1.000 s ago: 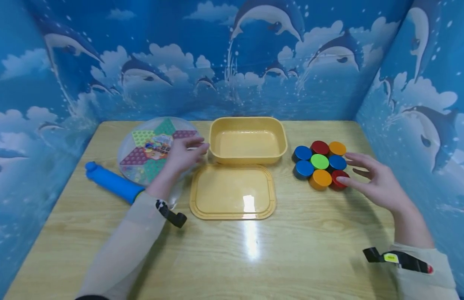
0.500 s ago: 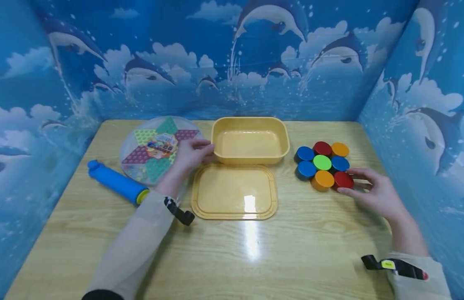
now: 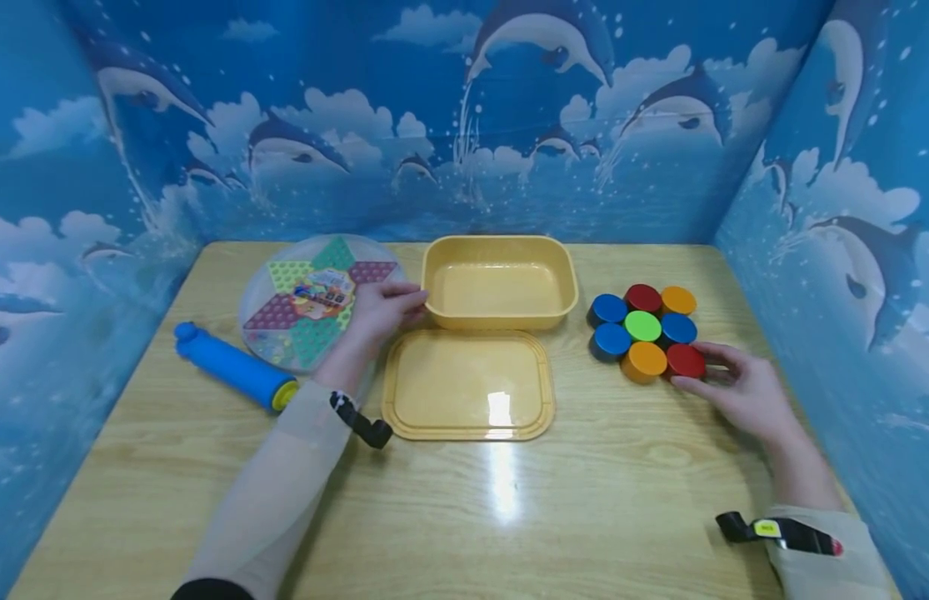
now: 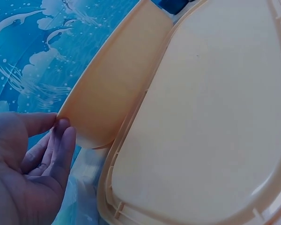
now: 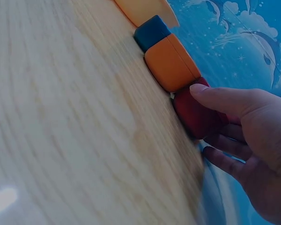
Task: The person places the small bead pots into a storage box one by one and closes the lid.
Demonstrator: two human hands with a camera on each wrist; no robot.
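Note:
A yellow plastic box (image 3: 501,322) stands at the back of the table, its matching flat lid (image 3: 467,385) lying just in front. With thumb and fingertips my left hand (image 3: 382,313) pinches the rim at the box's left end; the left wrist view shows the pinched box wall (image 4: 107,89) close up. On the right, my right hand (image 3: 745,387) has its thumb and fingers around a short red cylinder (image 3: 685,361) at the near right corner of a cluster of coloured cylinders (image 3: 642,326). In the right wrist view the thumb touches the red cylinder (image 5: 196,112), which rests on the table.
A round clear board (image 3: 272,271) with a coloured star pattern lies at the back left, partly behind my left hand. In front of it is a blue tube (image 3: 232,364) with a yellow end. Dolphin-printed curtains (image 3: 344,200) enclose the table (image 3: 584,500).
My left hand has moved slightly right to the box's rim and taken hold of it. My right hand has come down and closed around the red cylinder.

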